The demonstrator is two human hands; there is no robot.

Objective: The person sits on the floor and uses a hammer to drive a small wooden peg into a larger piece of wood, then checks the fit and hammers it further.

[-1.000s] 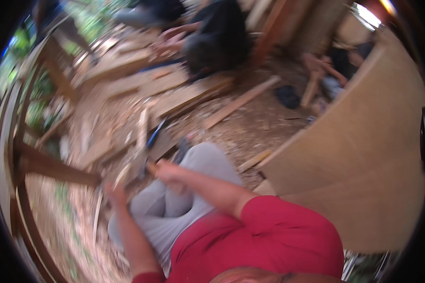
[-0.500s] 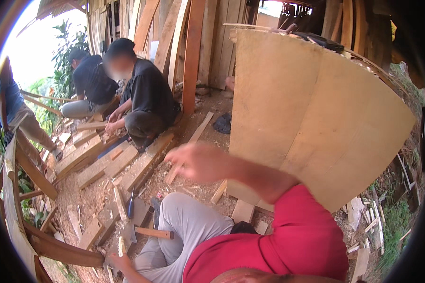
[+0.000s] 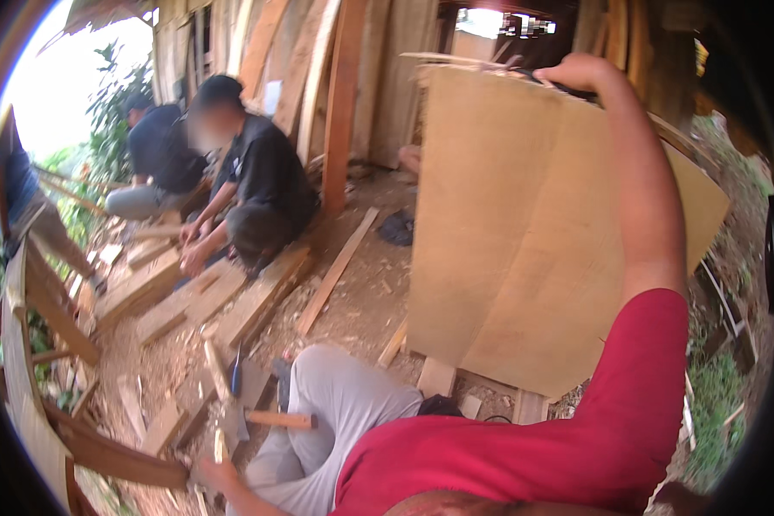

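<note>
My right hand [image 3: 574, 72] is raised to the top edge of a large, light-brown wooden panel [image 3: 507, 215]. Its fingers curl at a dark object lying there, whose kind I cannot make out. Low on the left, my left hand [image 3: 218, 475] is closed around the lower end of a pale piece of wood [image 3: 220, 445]. Beside that hand, a tool with a wooden handle [image 3: 281, 420] and a greyish metal head lies against my grey trouser leg. A blue-handled tool [image 3: 236, 376] lies just beyond it, among the timber.
Two people squat at the far left; the nearer one [image 3: 267, 172] wears dark clothes. Another person [image 3: 26, 189] stands at the left rim. Thick beams [image 3: 262, 297] and wood chips cover the ground. A curved wooden rail [image 3: 39, 370] runs along the left; planks [image 3: 346, 103] lean behind.
My right hand has swung up and right, from in front of the panel to its top edge. My left hand has stayed about where it was, with the piece of wood.
</note>
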